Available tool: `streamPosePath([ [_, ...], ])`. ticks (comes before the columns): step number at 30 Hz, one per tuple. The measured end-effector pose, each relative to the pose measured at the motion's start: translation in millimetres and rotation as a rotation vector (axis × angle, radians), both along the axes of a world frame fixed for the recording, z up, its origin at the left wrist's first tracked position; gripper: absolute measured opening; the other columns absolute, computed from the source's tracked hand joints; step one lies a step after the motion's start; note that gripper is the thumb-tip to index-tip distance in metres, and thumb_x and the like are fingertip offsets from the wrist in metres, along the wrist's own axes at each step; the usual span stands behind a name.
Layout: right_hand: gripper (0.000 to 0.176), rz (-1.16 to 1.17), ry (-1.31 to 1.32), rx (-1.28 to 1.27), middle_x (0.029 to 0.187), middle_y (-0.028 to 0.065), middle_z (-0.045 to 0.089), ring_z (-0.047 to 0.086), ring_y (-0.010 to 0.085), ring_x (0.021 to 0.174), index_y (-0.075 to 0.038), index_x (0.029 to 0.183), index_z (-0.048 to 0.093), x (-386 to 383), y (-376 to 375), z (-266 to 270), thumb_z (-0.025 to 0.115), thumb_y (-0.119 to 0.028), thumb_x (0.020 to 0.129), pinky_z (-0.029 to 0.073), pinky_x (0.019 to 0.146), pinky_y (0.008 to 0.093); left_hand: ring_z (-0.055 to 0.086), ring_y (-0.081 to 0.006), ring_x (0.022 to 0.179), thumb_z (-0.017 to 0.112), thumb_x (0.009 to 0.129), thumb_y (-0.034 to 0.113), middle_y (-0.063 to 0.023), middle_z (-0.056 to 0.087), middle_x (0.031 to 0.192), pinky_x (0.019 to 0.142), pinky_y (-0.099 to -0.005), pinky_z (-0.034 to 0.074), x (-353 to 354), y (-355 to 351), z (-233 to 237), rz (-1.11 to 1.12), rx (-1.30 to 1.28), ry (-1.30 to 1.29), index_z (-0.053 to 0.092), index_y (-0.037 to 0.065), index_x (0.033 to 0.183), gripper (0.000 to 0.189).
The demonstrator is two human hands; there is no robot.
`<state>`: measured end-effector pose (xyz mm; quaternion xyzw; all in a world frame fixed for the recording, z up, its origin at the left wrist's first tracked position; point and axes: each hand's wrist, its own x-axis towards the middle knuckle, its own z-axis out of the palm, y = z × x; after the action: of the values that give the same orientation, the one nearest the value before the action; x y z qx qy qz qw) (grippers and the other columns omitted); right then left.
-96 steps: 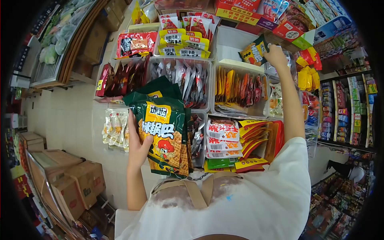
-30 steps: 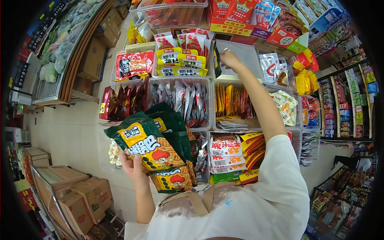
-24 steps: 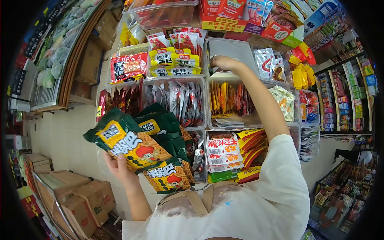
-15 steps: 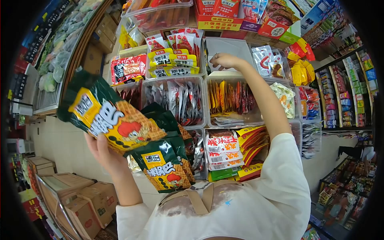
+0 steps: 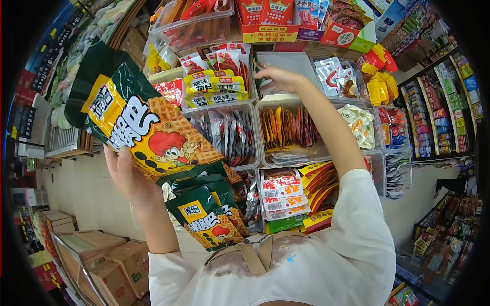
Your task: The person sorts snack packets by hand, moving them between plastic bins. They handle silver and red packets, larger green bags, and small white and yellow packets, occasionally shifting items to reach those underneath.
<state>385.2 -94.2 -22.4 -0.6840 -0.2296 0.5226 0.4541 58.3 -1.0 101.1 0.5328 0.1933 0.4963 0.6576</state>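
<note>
My left hand (image 5: 127,176) is closed around the lower edge of a large dark green and yellow snack bag (image 5: 138,115), which tilts up toward the left. The bag's front shows a waffle-like crisp and a red-haired cartoon figure. Below it, several more green snack bags (image 5: 204,222) of the same design stand close to my chest. My right hand (image 5: 278,79) reaches into a pale plastic bin (image 5: 291,61), palm down with fingers stretched toward its left wall. A dark green sliver (image 5: 262,84) shows beside those fingertips.
Clear bins around hold silver packets (image 5: 222,132), orange packets (image 5: 275,127), yellow packets (image 5: 214,84) and white-red packets (image 5: 280,188). Snack boxes (image 5: 270,25) line the back. Cardboard boxes (image 5: 122,265) stand at lower left; shelves (image 5: 434,112) are at right.
My left hand has brought the snack bag nearer the camera, so it looks larger. My right hand has moved left inside the bin, its fingers now stretched out at the left wall.
</note>
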Motion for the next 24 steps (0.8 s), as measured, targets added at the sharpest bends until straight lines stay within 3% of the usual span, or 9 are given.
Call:
streamPosePath([
  [1,0.073,-0.123,0.036,0.049,0.121,0.0121,0.036,0.042,0.0289,0.104,-0.01,0.124,0.031,0.9,1.3,1.2,0.063,-0.043,0.067,0.024,0.093,0.0507,0.052,-0.0187,0.097,0.049,0.077,0.016,-0.0119,0.051,0.108,0.085,-0.0309,0.04,1.9,0.9,1.2,0.001,0.0,-0.002,0.037,0.0,0.115,0.043],
  [6,0.068,-0.055,-0.018,0.002,0.116,0.01,0.038,0.04,0.0292,0.104,-0.012,0.117,0.037,0.5,13.6,8.4,0.059,-0.053,0.067,0.023,0.092,0.0508,0.051,-0.0178,0.098,0.049,0.078,0.013,-0.0115,0.05,0.109,0.086,-0.0297,0.039,17.7,7.1,9.8,-0.072,0.02,-0.012,0.037,0.0,0.116,0.041],
  [8,0.079,-0.029,-0.062,-0.085,0.13,0.0147,0.029,0.033,0.0319,0.116,-0.014,0.131,0.025,4.2,10.6,16.0,0.052,-0.058,0.071,0.021,0.095,0.0496,0.052,-0.016,0.097,0.05,0.08,0.01,-0.0102,0.051,0.109,0.085,-0.029,0.039,27.6,13.7,9.0,-0.163,0.025,-0.049,0.037,0.0,0.116,0.04],
  [12,0.076,-0.11,-0.245,-0.1,0.128,0.0164,0.033,0.036,0.0287,0.115,-0.015,0.129,0.029,19.9,-18.6,31.0,0.05,-0.06,0.071,0.025,0.094,0.0452,0.052,-0.0144,0.096,0.053,0.081,0.007,-0.0091,0.052,0.107,0.082,-0.0279,0.042,54.9,26.8,7.4,-0.281,-0.013,-0.039,0.041,0.001,0.111,0.033],
  [15,0.069,-0.006,-0.431,0.0,0.119,0.0166,0.045,0.046,0.0218,0.105,-0.012,0.127,0.034,15.4,-38.3,68.8,0.05,-0.054,0.075,0.034,0.088,0.0357,0.056,-0.0131,0.084,0.058,0.078,0.006,-0.0082,0.056,0.099,0.072,-0.026,0.046,81.3,24.5,-0.1,-0.303,-0.021,0.029,0.043,0.002,0.105,0.031],
  [17,0.055,-0.089,-0.293,0.455,0.097,0.0087,0.056,0.052,0.0102,0.082,-0.007,0.12,0.042,-12.3,-49.2,107.2,0.055,-0.041,0.078,0.04,0.071,0.024,0.057,-0.0104,0.077,0.06,0.077,0.009,-0.0074,0.058,0.092,0.066,-0.0249,0.046,103.3,24.0,-8.6,-0.312,0.143,0.115,0.044,0.002,0.103,0.032],
  [19,0.047,-0.067,-0.363,0.498,0.089,0.005,0.055,0.049,0.0072,0.074,-0.006,0.114,0.046,-42.3,-48.3,122.7,0.057,-0.034,0.078,0.038,0.064,0.0209,0.056,-0.0095,0.075,0.064,0.074,0.013,-0.0074,0.059,0.086,0.064,-0.0248,0.046,119.2,14.6,-7.0,-0.344,0.295,0.313,0.045,0.001,0.097,0.032],
  [20,0.038,-0.05,-0.442,0.548,0.081,0.0013,0.055,0.045,0.0041,0.065,-0.005,0.108,0.05,-52.3,-46.1,128.0,0.059,-0.027,0.078,0.035,0.057,0.0178,0.056,-0.0101,0.074,0.065,0.073,0.014,-0.0078,0.059,0.084,0.065,-0.0253,0.046,130.2,11.7,-13.0,-0.344,0.374,0.28,0.045,0.001,0.094,0.032],
  [24,0.025,-0.186,-0.579,0.442,0.076,-0.0001,0.053,0.045,0.0049,0.062,-0.005,0.094,0.053,-44.6,-48.3,136.9,0.06,-0.022,0.077,0.036,0.056,0.0187,0.056,-0.0111,0.074,0.065,0.071,0.018,-0.0087,0.059,0.082,0.066,-0.0262,0.046,156.0,6.9,-26.2,-0.382,0.452,0.195,0.046,-0.001,0.09,0.033],
])
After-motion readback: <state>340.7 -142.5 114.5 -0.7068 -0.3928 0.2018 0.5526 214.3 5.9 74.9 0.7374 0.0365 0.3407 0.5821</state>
